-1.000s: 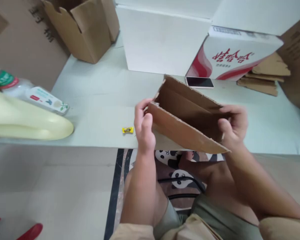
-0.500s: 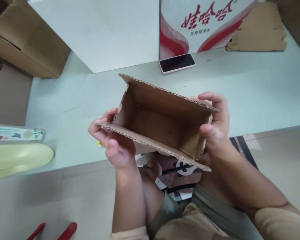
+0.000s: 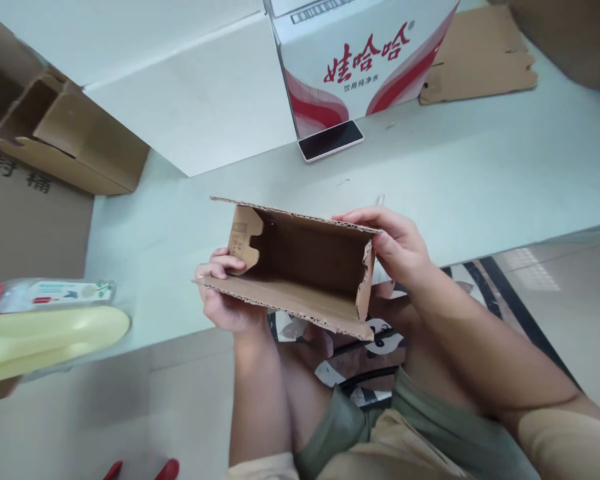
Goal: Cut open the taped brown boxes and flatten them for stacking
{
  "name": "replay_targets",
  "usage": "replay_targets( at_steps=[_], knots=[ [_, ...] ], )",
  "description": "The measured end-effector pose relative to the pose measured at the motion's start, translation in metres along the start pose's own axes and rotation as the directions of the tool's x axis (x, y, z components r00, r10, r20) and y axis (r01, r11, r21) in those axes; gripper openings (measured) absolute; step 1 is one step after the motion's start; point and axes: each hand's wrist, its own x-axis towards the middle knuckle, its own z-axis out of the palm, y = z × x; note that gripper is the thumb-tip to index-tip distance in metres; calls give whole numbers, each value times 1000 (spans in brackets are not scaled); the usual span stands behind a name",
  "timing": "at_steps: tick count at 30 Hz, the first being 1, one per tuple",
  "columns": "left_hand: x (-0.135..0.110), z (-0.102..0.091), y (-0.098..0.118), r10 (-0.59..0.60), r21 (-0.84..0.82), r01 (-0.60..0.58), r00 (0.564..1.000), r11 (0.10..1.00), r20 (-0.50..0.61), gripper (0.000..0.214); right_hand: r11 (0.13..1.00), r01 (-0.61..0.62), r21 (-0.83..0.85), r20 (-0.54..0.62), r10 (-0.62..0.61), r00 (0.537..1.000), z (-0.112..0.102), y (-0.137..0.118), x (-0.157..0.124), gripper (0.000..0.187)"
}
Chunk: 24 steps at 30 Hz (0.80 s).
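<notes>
Between my hands is a small brown cardboard box (image 3: 305, 260), its open top tilted toward me so the inside shows. My left hand (image 3: 230, 293) grips the left end, with fingers on a notched end flap (image 3: 245, 240) that is folded inward and the thumb under the near long flap. My right hand (image 3: 395, 243) holds the right end, thumb at the far corner and fingers behind the far long flap. Both long flaps stand outward past the ends. The box is held above the front edge of the table, over my lap.
A pale green table (image 3: 460, 180) carries a phone (image 3: 331, 140), a white-and-red carton (image 3: 360, 73) and a flattened cardboard sheet (image 3: 480, 60). An open cardboard box (image 3: 95, 147) stands at left, above a plastic bottle (image 3: 55, 293) and a pale yellow curved object (image 3: 65, 337).
The box has turned in my hands and tipped a little. The left end flap now bends inward under my left fingers. My right hand has shifted left. The head view has moved.
</notes>
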Motion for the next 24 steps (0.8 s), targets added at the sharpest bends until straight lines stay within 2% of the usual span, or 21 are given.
replay_targets(
  at_steps=[5,8,11,13,16,20,24],
  knots=[
    [-1,0,-4,31,-48,-31,1000,998,-1,25,999,26,28,-35,-25,999,5,4,-3,37],
    [0,-1,-4,34,-48,-33,999,998,22,26,999,35,34,-87,-32,996,7,1,-6,31],
    [1,-1,-1,2,-43,0,999,999,38,25,998,48,29,-104,-44,994,6,-7,-5,23],
    [2,-2,1,-16,-38,18,999,999,45,27,999,35,2,-103,-35,994,7,-11,-3,24],
    [1,-4,4,-22,3,21,997,1000,68,28,997,28,-70,-195,-41,980,11,-10,1,28],
    [1,-6,3,-35,1,35,993,999,108,28,986,-1,-169,-348,-59,936,18,-1,6,33],
    [1,-8,0,-15,-4,15,993,1000,114,29,982,-82,-169,-343,19,939,19,6,10,31]
  ],
)
